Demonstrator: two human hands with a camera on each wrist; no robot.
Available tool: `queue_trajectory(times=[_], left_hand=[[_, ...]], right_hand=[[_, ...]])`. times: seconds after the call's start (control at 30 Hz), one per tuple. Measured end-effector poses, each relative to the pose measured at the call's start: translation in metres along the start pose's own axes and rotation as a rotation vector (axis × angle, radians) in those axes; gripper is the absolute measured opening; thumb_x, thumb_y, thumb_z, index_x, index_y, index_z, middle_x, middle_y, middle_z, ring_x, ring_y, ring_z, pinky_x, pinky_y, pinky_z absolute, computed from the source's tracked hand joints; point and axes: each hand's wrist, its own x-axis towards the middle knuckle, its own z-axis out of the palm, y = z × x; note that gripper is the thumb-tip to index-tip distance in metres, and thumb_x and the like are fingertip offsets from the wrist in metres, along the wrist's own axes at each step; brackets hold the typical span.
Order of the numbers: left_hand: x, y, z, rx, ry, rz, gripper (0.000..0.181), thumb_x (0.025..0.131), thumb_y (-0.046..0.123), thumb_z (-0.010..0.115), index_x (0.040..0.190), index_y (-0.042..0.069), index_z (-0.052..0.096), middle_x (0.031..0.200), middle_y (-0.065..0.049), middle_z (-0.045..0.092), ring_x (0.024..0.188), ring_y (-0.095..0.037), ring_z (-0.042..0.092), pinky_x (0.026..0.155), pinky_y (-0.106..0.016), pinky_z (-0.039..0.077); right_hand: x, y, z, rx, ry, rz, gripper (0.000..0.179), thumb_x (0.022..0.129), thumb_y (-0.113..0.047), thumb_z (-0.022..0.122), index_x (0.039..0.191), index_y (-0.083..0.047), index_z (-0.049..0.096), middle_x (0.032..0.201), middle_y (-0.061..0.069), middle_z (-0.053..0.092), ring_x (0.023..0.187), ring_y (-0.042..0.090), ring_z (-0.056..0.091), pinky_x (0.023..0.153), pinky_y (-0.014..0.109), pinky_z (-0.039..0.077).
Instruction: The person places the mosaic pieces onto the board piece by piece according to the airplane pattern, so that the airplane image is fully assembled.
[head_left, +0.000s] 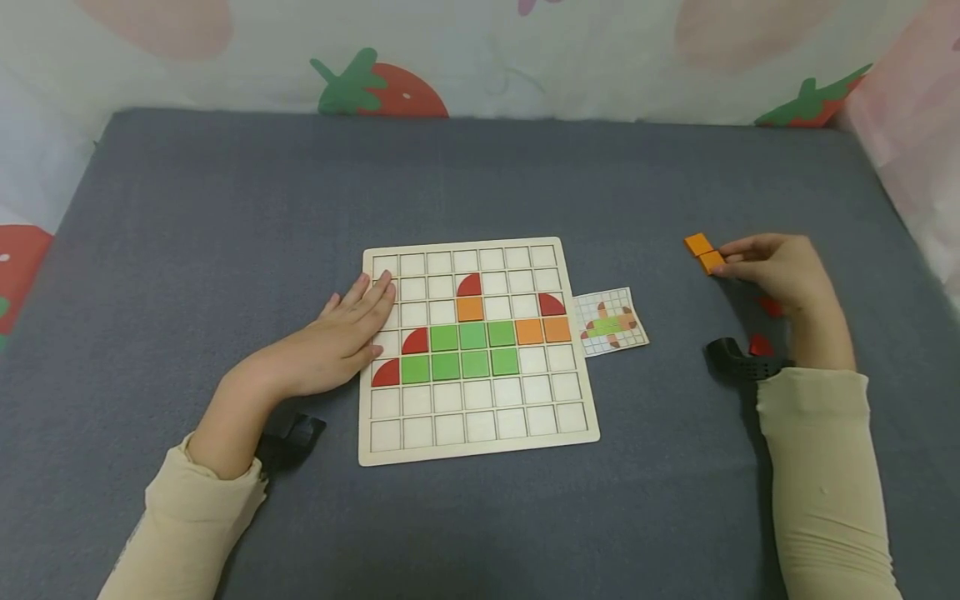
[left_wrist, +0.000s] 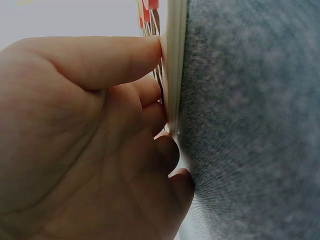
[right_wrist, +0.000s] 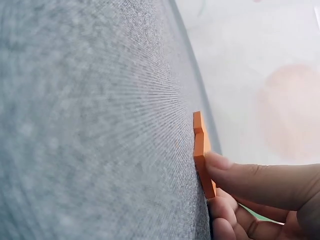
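Note:
My left hand (head_left: 330,346) lies flat with straight fingers over the left edge of a square wooden grid board (head_left: 480,427). In the left wrist view its thumb (left_wrist: 135,57) rests at the board's edge. On the board, green square tiles (head_left: 446,367) form two rows, with orange squares (head_left: 529,331) and red quarter-round tiles (head_left: 386,372) around them. Far to the right, my right hand (head_left: 780,267) pinches an orange square tile (head_left: 712,263) at the cloth, thumb on one side and fingers on the other. A second orange tile (head_left: 698,244) touches its far corner.
A small pattern card (head_left: 637,333) sticks out from the board's right edge. Two red pieces (head_left: 761,345) lie under the right wrist, beside a black wrist mount (head_left: 731,360). Grey cloth covers the table (head_left: 480,533), and a strawberry-print sheet (head_left: 585,58) hangs behind it.

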Motion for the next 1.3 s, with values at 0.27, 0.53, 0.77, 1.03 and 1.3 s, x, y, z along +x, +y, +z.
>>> queue_trajectory(times=[0.27, 0.53, 0.77, 1.03, 1.3], left_hand=[[0.0, 0.0, 0.0, -0.003, 0.003, 0.001, 0.066, 0.1, 0.017, 0.042, 0.15, 0.0, 0.003, 0.157, -0.015, -0.005, 0.142, -0.031, -0.013, 0.11, -0.058, 0.0], [-0.001, 0.0, 0.001, -0.003, 0.005, 0.013, 0.065, 0.1, 0.016, 0.041, 0.15, 0.0, 0.002, 0.157, -0.015, -0.005, 0.142, -0.032, -0.012, 0.109, -0.058, 0.001], [-0.002, 0.0, 0.0, -0.002, 0.004, 0.016, 0.065, 0.101, 0.016, 0.04, 0.15, 0.0, 0.002, 0.157, -0.015, -0.005, 0.142, -0.032, -0.012, 0.11, -0.058, 0.0], [-0.001, -0.001, 0.001, -0.001, 0.004, 0.022, 0.065, 0.101, 0.016, 0.04, 0.15, 0.0, 0.002, 0.157, -0.015, -0.005, 0.142, -0.032, -0.012, 0.109, -0.058, 0.0], [0.0, -0.001, 0.0, 0.001, 0.004, 0.017, 0.065, 0.101, 0.017, 0.041, 0.15, 0.001, 0.002, 0.157, -0.015, -0.006, 0.142, -0.031, -0.013, 0.109, -0.058, 0.0]], right_hand=[[-0.001, -0.002, 0.003, -0.046, -0.001, -0.027, 0.016, 0.082, -0.017, 0.076, 0.095, -0.019, 0.068, 0.069, -0.025, 0.058, 0.073, -0.002, 0.051, 0.063, 0.014, 0.042], [-0.002, -0.001, 0.001, 0.01, -0.024, -0.026, 0.01, 0.084, -0.011, 0.072, 0.09, -0.017, 0.066, 0.069, -0.02, 0.06, 0.069, 0.001, 0.055, 0.063, 0.017, 0.045], [-0.004, -0.004, -0.002, 0.125, -0.053, 0.011, 0.016, 0.085, -0.013, 0.072, 0.078, -0.028, 0.067, 0.071, -0.018, 0.064, 0.069, 0.001, 0.059, 0.063, 0.017, 0.05], [-0.006, -0.009, -0.002, 0.125, -0.058, 0.009, 0.018, 0.088, -0.02, 0.068, 0.078, -0.034, 0.071, 0.077, -0.018, 0.066, 0.073, 0.002, 0.058, 0.065, 0.017, 0.048], [-0.008, -0.018, -0.001, 0.156, -0.064, -0.022, 0.017, 0.089, -0.018, 0.066, 0.08, -0.031, 0.071, 0.077, -0.018, 0.066, 0.072, 0.002, 0.059, 0.065, 0.017, 0.049]])
